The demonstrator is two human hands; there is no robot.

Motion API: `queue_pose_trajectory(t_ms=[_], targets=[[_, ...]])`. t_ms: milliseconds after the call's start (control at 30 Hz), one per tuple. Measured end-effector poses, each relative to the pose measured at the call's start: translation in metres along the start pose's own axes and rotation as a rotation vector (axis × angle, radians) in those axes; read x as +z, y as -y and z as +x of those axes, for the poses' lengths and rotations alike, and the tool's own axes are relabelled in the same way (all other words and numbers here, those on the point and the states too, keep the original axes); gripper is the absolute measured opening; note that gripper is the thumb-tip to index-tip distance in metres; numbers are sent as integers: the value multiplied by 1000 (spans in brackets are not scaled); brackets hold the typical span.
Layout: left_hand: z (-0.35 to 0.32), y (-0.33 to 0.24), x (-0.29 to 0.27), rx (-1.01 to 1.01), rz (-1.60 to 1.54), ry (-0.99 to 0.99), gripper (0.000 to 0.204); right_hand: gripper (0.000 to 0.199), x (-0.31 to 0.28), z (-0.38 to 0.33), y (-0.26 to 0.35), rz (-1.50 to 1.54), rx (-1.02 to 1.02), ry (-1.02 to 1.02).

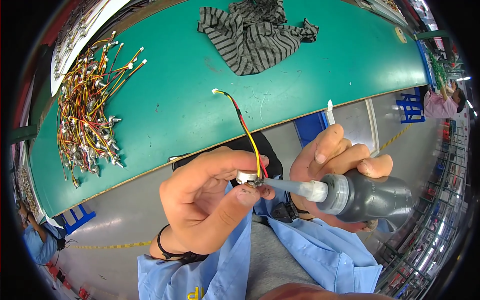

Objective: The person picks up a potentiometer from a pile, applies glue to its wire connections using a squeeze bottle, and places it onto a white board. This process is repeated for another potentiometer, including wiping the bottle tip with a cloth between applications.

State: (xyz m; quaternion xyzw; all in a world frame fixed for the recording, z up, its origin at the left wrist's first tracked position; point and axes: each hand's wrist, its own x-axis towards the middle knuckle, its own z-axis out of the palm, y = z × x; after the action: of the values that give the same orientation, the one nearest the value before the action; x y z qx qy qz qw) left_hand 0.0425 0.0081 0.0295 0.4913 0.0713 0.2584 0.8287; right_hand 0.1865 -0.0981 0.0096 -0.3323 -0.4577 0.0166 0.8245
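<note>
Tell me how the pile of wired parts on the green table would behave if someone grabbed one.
The pile of wired parts would likely lift in a clump, since its wires cross and overlap. Those thin, curving wires should flex easily. The bulkier metal ends would probably hang lowest.

Wired part (246, 176) left of bottle (385, 202); table (175, 110) beyond.

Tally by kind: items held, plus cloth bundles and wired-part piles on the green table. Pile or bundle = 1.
Wired part, left hand: 1
Squeeze bottle, right hand: 1
Striped cloth bundle: 1
Wired-part pile: 1
Total: 4
</note>
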Motion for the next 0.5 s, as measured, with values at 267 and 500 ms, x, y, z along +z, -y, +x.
queue_pose_trajectory(t_ms=[267, 500], targets=[[1, 6, -1, 25, -77, 48, 30, 58, 1, 2, 6, 15, 45, -5], [0, 7, 0, 25, -98, 41, 29, 57, 3, 6, 9, 35, 77, 2]])
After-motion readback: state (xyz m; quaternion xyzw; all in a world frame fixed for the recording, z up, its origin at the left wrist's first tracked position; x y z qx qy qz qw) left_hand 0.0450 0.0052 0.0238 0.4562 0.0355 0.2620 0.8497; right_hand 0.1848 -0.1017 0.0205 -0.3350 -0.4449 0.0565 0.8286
